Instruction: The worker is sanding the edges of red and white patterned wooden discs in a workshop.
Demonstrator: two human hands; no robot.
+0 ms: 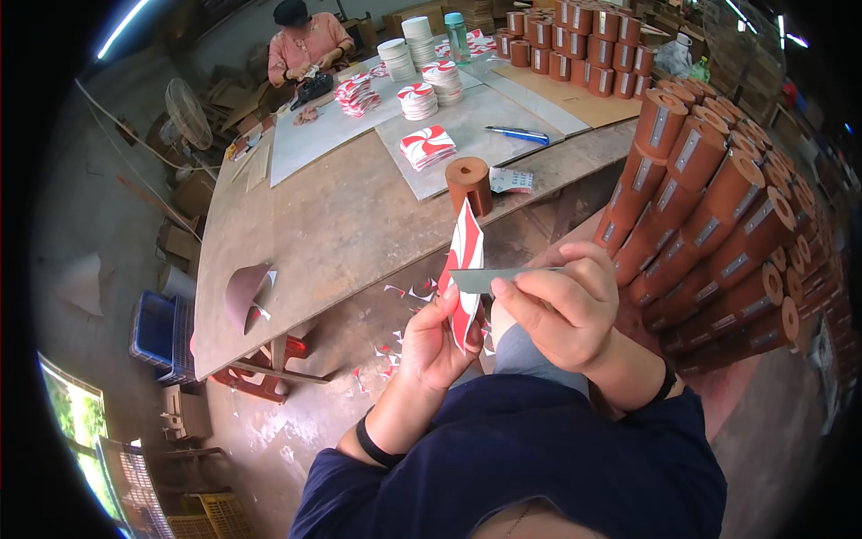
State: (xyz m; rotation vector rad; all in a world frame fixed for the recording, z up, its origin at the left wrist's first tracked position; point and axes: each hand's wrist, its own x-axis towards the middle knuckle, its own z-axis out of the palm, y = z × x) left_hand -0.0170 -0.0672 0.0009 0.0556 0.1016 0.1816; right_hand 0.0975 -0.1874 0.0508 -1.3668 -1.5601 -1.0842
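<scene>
My left hand (434, 341) pinches a red-and-white swirl-patterned card (465, 260), held upright on edge in front of my chest. My right hand (566, 305) grips a thin grey blade (480, 279) whose tip lies across the card's middle. A brown cylinder with a heart-shaped hole (469, 184) stands on the wooden table (341, 225) just beyond the card. A stack of the same swirl cards (426, 145) lies on a grey board farther back.
Stacked brown cylinders (718, 216) rise at my right. More card piles (417, 99), white discs (397, 58), a bottle (457, 36) and a blue pen (519, 135) sit on the table. Another person (307, 49) works at the far end. Paper scraps (391, 355) litter the floor.
</scene>
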